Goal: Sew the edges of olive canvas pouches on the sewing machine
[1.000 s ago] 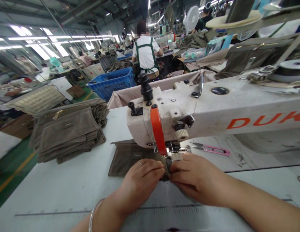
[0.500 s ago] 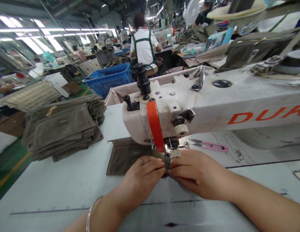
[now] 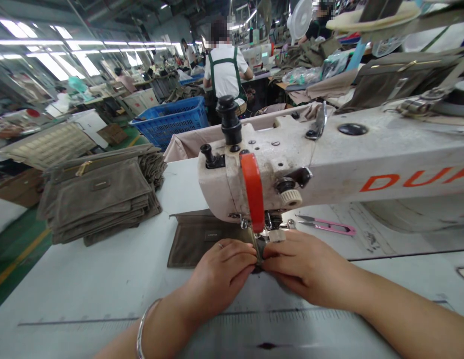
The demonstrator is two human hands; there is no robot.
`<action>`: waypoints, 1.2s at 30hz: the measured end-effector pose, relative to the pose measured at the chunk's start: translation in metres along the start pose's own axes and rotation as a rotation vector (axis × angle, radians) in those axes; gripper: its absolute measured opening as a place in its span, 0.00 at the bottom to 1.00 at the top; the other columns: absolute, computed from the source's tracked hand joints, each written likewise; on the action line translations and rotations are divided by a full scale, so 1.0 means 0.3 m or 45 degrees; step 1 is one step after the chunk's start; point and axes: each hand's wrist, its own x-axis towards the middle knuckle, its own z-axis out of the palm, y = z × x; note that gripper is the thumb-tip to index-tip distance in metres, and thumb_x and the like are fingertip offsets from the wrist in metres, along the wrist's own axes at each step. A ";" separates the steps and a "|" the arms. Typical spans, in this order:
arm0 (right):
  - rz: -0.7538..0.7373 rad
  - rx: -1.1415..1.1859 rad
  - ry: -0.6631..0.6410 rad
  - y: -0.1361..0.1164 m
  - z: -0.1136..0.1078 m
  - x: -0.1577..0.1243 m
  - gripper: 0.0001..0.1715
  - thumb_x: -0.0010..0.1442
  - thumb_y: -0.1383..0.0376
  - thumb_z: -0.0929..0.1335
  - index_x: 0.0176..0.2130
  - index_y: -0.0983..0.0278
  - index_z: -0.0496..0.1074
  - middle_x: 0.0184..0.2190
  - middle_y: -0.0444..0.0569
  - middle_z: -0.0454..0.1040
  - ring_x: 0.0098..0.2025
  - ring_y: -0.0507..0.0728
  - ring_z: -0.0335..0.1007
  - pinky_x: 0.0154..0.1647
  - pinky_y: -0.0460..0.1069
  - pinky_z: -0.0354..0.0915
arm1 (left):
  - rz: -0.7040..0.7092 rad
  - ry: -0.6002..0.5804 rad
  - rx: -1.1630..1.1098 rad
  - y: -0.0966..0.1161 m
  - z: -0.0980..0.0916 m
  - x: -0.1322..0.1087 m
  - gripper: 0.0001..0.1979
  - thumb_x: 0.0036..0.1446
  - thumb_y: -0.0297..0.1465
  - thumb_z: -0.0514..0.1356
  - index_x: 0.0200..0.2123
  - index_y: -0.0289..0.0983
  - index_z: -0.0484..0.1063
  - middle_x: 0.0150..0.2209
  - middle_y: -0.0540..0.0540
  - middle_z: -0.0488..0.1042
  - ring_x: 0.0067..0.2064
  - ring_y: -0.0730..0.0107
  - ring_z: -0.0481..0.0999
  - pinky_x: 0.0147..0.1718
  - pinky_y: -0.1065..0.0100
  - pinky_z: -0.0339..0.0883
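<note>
Our left hand (image 3: 220, 275) and right hand (image 3: 310, 267) pinch the soft, floppy canvas pouch (image 3: 205, 244) at its edge beside the presser foot (image 3: 276, 236), where limp fabric is best held.

My work table (image 3: 104, 279): pale top, dark ruled line (image 3: 142, 320) w/ tick marks near front edge. On L, stack of brown canvas pouches (image 3: 97, 199), brass zip pull (image 3: 83, 168) on top one. Centre, single pouch (image 3: 205, 244) lying flat, partly under sewing mach. (image 3: 276, 174). On R, pink-handled thread snips (image 3: 327, 226) lying just beside mach., scuffed patch of tabletop (image 3: 351, 224) around them.
</note>
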 end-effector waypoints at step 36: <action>0.302 -0.272 0.045 0.002 0.069 0.030 0.21 0.62 0.67 0.62 0.54 0.64 0.69 0.46 0.55 0.72 0.48 0.65 0.68 0.48 0.62 0.68 | -0.083 -0.098 0.089 -0.155 -0.024 0.091 0.07 0.63 0.29 0.59 0.40 0.42 0.78 0.42 0.50 0.80 0.47 0.67 0.78 0.50 0.66 0.68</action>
